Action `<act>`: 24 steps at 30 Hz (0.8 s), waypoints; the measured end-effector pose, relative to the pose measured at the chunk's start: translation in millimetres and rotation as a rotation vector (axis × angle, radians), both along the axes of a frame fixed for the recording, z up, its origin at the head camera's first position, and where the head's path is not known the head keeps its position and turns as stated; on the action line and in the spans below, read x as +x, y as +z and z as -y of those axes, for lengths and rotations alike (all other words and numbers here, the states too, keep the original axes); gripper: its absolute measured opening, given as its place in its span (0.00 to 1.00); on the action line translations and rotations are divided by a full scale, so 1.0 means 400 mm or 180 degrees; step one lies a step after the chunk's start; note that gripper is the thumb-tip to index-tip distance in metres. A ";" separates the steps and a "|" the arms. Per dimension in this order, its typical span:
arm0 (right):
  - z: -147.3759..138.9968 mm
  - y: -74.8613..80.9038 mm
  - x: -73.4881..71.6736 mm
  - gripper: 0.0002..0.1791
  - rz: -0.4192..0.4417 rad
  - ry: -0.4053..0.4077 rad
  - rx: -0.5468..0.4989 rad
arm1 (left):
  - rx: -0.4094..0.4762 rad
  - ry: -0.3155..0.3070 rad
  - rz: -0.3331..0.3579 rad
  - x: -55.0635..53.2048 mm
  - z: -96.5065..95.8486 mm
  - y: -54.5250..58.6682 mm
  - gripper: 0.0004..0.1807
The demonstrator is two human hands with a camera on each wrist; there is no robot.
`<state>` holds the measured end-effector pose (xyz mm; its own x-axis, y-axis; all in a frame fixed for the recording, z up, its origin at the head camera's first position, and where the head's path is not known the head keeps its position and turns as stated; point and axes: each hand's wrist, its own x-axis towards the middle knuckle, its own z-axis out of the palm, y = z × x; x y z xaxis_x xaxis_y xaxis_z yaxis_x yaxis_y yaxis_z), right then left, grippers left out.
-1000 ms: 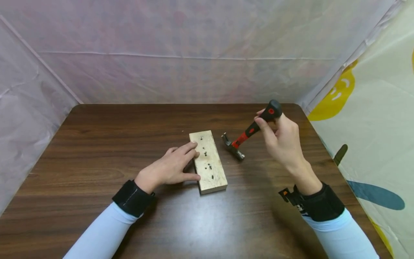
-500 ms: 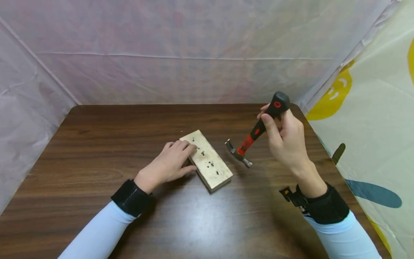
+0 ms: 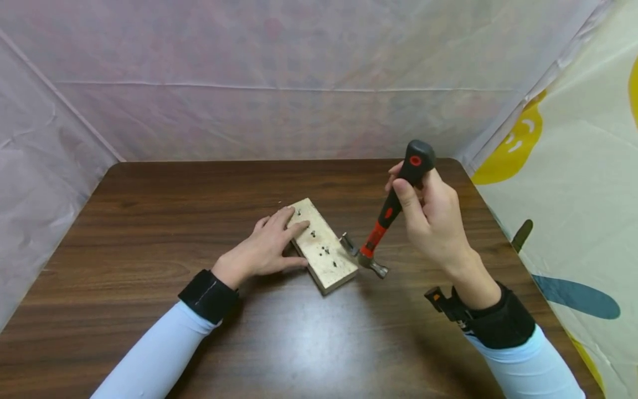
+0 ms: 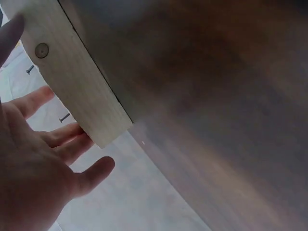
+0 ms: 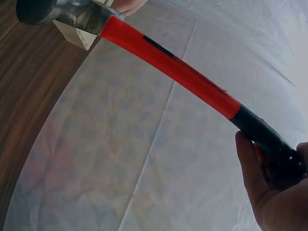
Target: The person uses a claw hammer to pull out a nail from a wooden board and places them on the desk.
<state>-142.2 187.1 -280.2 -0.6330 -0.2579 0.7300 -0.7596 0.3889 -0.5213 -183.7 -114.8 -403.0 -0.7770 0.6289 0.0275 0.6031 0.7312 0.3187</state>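
A pale wooden block (image 3: 324, 249) lies slantwise on the table, with several nails standing along its top face. My left hand (image 3: 261, 249) rests at its left side, spread fingers over the top near the far end, thumb by the long edge. In the left wrist view, two nails show beyond the block's edge, one of them a nail (image 4: 65, 117) near the fingers. My right hand (image 3: 433, 216) grips a claw hammer (image 3: 381, 221) by its black and red handle, near the butt. The hammer's metal head (image 5: 72, 13) hangs low at the block's right edge, overlapping it in the head view.
The brown wood-grain table (image 3: 174, 216) runs back to a pale hanging cloth (image 3: 279, 111). Another cloth, with yellow and blue shapes (image 3: 573, 293), hangs along the right side.
The block has turned so its near end points right. My left fingers lifted slightly, then spread over it again. The hammer head has come down and left, to the block's edge.
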 end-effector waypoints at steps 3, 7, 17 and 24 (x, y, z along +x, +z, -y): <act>0.006 0.004 0.001 0.17 0.0016 0.0002 0.0043 | -0.0054 0.0030 -0.0035 0.004 0.003 -0.001 0.45; 0.012 0.010 -0.002 0.17 0.0068 0.0025 0.0123 | -0.0079 0.0082 -0.0099 0.012 0.003 0.005 0.40; 0.029 0.017 -0.011 0.17 0.0077 0.0033 0.0454 | -0.0101 0.0125 -0.0385 0.033 0.000 0.027 0.27; 0.037 0.018 -0.026 0.21 0.0095 0.0109 0.0688 | 0.0208 0.0091 -0.0595 0.031 -0.014 0.029 0.21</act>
<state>-152.8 172.4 -272.9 -0.6417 -0.4280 0.6364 -0.7597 0.4682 -0.4512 -171.2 -109.3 -391.3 -0.7721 0.5987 0.2131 0.6354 0.7304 0.2506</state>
